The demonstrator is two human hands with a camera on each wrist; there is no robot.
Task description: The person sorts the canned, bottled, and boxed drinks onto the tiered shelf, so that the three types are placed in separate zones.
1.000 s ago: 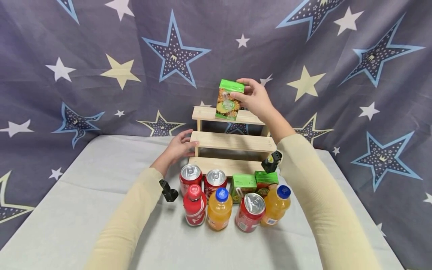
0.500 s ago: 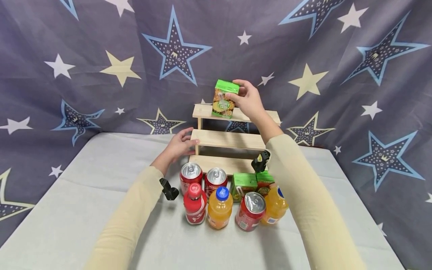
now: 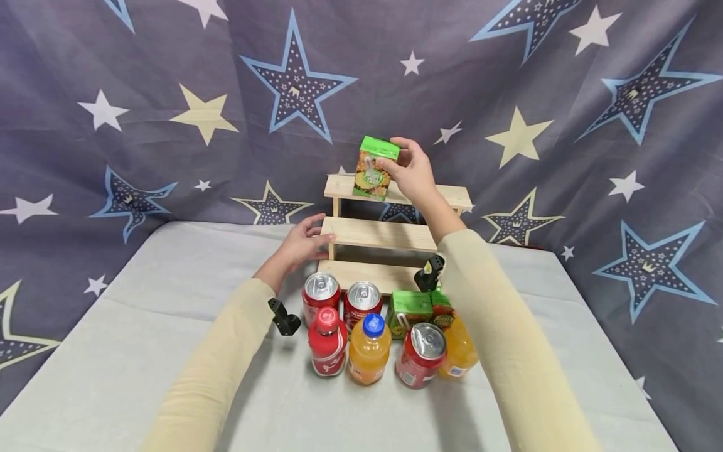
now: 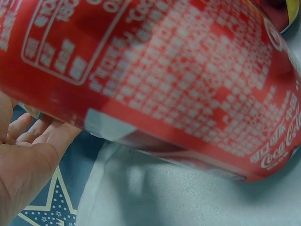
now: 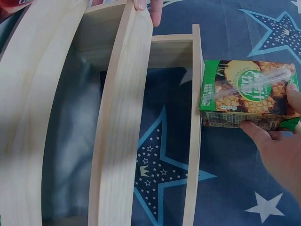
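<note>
A: Grip status, right hand (image 3: pixel 415 172)?

B: Pinched, thumb and fingers parted only by the thickness of the juice carton (image 3: pixel 373 176). Approach from 3 o'clock.

A: Location of carton?

B: At 12 o'clock on the wooden rack (image 3: pixel 378 235), at the top shelf (image 3: pixel 400 194). Top apparently tilted toward 1 o'clock; full seating of base not confirmable.

A: Left hand (image 3: pixel 302 243)?

B: At 9 o'clock. Thumb over the end of the middle shelf (image 5: pixel 123 117), grip closed lightly there, fingers partly hidden.

A: Recommended technique?

B: Brace the rack. Bring the carton upright, base flat and behind the front edge, before easing the thumb. Caution: in the head view, right sleeve (image 3: pixel 508 339) across the orange bottle (image 3: pixel 460 353) at 5 o'clock; lift the elbow clear.
</note>
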